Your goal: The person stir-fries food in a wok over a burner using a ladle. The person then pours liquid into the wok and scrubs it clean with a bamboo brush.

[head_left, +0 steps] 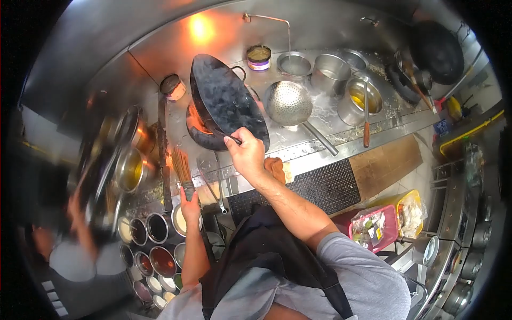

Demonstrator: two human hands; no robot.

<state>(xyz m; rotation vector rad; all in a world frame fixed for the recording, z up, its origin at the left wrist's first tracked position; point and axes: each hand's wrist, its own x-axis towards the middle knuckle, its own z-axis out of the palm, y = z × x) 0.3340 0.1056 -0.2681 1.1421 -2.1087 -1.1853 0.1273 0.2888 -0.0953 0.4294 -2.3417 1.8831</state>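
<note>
My right hand [248, 153] is closed around the handle of a black wok [226, 90], which is tilted steeply over the burner. Faint smoke or steam shows against the wok's dark inner surface. Orange flame [197, 120] glows at its left, by the burner ring. My left hand [189, 204] grips the bound base of a bamboo wok brush [181, 166], bristles pointing up and away from me. The brush is left of the wok and apart from it. A folded brown cloth [274, 169] lies at the counter edge, near my right wrist.
A perforated strainer [288, 102] and a pot of yellow liquid [348, 113] with a ladle [366, 125] stand right of the wok. Several sauce containers [161, 260] crowd the lower left. Another person [80, 250] works at far left. A pink bin [386, 229] stands lower right.
</note>
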